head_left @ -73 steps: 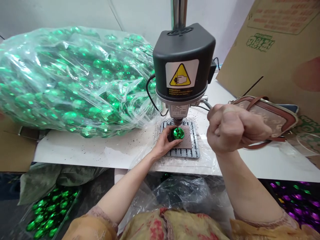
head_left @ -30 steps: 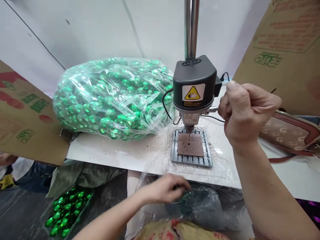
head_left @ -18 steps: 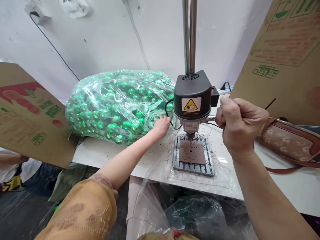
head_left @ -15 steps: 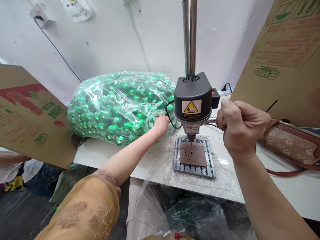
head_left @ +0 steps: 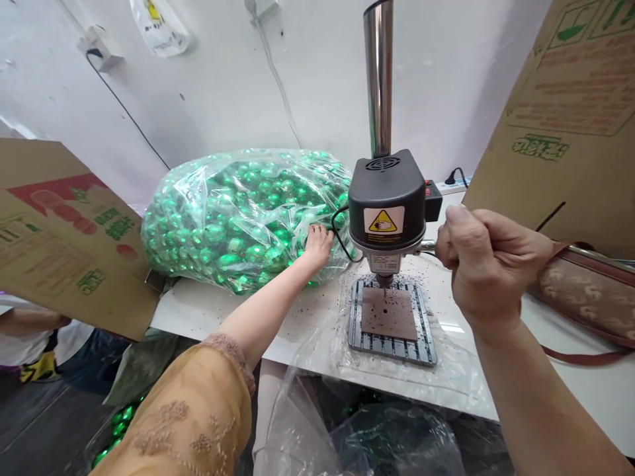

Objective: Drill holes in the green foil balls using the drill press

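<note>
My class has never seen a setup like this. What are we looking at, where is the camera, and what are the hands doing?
These are a person's own bare hands, seen by a camera worn on the head, looking forward and down. The black-topped machine looks like a small bench drill on a shiny metal post. Beneath it, a brown board with a dark hole lies on a slotted metal base, dark crumbs scattered around. The right hand is closed around the side lever. The left hand touches a clear bag of shiny green baubles; whether it grips one cannot be told. Bag and machine stand on a white table.
</note>
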A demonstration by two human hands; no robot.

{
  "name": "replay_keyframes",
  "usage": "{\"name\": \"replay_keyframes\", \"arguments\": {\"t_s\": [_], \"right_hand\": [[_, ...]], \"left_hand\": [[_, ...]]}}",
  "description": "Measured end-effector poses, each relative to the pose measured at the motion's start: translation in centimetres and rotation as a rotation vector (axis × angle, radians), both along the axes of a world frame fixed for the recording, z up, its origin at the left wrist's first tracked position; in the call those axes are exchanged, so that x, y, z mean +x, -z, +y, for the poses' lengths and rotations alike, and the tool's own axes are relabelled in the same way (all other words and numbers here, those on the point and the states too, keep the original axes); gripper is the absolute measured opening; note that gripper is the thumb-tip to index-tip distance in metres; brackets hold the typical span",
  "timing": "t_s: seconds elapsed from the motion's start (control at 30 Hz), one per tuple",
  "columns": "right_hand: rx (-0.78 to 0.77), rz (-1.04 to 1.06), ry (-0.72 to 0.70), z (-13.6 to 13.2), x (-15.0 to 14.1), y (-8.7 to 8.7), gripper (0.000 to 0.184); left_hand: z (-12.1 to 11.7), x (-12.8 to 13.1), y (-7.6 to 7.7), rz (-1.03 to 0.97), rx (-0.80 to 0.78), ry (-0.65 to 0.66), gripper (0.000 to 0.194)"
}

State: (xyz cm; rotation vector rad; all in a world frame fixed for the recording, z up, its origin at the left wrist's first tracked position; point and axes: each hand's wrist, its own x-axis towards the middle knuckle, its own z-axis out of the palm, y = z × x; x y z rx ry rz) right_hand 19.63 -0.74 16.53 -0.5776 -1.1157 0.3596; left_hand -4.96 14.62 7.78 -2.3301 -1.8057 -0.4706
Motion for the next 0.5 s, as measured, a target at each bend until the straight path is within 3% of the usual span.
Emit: {"name": "replay_keyframes", "arguments": {"t_s": [0.17,0.3,0.4,0.5], "right_hand": [[-0.007,-0.011,-0.009,-0.1,0.0,-0.1,0.047],[0.006,-0.001,-0.009,0.0,0.0,-0.2,0.047],[0.014,-0.003,-0.017,0.0,-0.1,-0.2,0.048],[0.017,-0.006,-0.019,0.1,-0.2,-0.1,0.049]], "left_hand": [[-1.7,-0.3,-1.5,0.127,-0.013,-0.034,0.047],[-5.3,-1.0,-2.2,0.099,0.059,0.038,0.054],[-9.7,-0.6,-1.4,-0.137,0.142,0.211,0.044],[-14.0,0.9,0.7,-0.663,0.027,0.279,0.031]]}}
